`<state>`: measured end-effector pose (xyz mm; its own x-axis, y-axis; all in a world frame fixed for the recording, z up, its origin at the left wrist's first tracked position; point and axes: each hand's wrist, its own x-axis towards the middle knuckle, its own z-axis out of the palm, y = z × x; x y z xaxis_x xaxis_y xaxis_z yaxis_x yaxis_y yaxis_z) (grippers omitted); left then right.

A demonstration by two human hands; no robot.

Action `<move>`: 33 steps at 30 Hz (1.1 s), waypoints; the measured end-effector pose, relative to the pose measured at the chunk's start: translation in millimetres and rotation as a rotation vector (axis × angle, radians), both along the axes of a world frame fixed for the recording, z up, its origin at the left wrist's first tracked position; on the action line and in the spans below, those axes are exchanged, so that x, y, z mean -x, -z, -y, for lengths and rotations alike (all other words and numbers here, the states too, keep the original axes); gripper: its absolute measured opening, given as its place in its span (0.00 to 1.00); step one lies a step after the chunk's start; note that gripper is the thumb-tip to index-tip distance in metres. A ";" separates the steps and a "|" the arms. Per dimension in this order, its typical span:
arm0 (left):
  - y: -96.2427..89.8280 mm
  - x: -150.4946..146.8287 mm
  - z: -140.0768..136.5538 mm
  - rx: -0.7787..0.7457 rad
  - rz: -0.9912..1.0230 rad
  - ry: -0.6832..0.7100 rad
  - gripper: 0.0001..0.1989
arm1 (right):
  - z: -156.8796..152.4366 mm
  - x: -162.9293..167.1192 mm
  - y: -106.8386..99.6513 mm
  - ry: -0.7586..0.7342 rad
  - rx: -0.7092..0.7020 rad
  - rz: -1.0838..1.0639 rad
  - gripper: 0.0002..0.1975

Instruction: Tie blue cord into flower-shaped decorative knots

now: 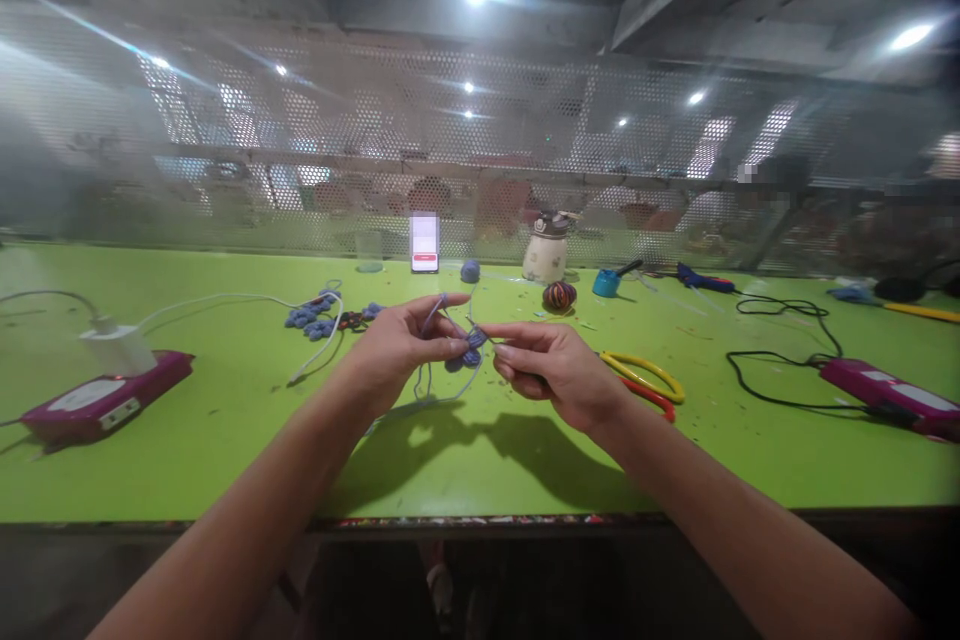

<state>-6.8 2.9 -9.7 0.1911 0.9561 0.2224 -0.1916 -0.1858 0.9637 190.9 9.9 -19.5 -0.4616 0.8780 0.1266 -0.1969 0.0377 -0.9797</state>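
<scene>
Above the middle of the green table (247,465), my left hand (401,340) pinches a small blue-purple crochet piece (471,358) between thumb and fingers. Yarn loops over the raised left fingers, and a strand hangs below. Close on its right, my right hand (551,365) is closed on a thin crochet hook (484,332), whose tip meets the top of the piece; the fingers cover most of its shaft. Beyond my hands sits a small blue-purple yarn ball (470,271). Several blue crocheted pieces (311,320) lie left of my left hand.
Power strips lie left (112,400) and right (892,390), with trailing cables. Behind my hands stand a lit phone (424,245), a pale jar (546,253), a striped ball (559,296) and a blue pot (606,282). Yellow handles (652,372) lie beside my right wrist.
</scene>
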 end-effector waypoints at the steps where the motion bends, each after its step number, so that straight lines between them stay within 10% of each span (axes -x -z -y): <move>1: -0.1 0.0 0.0 0.001 0.003 -0.006 0.29 | -0.2 -0.4 -0.2 -0.001 0.005 0.001 0.18; 12: -6.9 -0.5 8.6 -0.009 -0.133 0.052 0.42 | -7.3 -9.2 -1.9 -0.111 0.007 0.087 0.19; 33: -3.7 -0.8 5.5 -0.010 -0.136 0.027 0.35 | -3.4 -5.7 -3.0 -0.107 -0.052 0.076 0.17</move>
<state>-6.0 -2.6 -5.9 0.2460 0.9479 0.2025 -0.0644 -0.1924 0.9792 196.5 13.3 -16.5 -0.5621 0.8165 0.1317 -0.1273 0.0718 -0.9893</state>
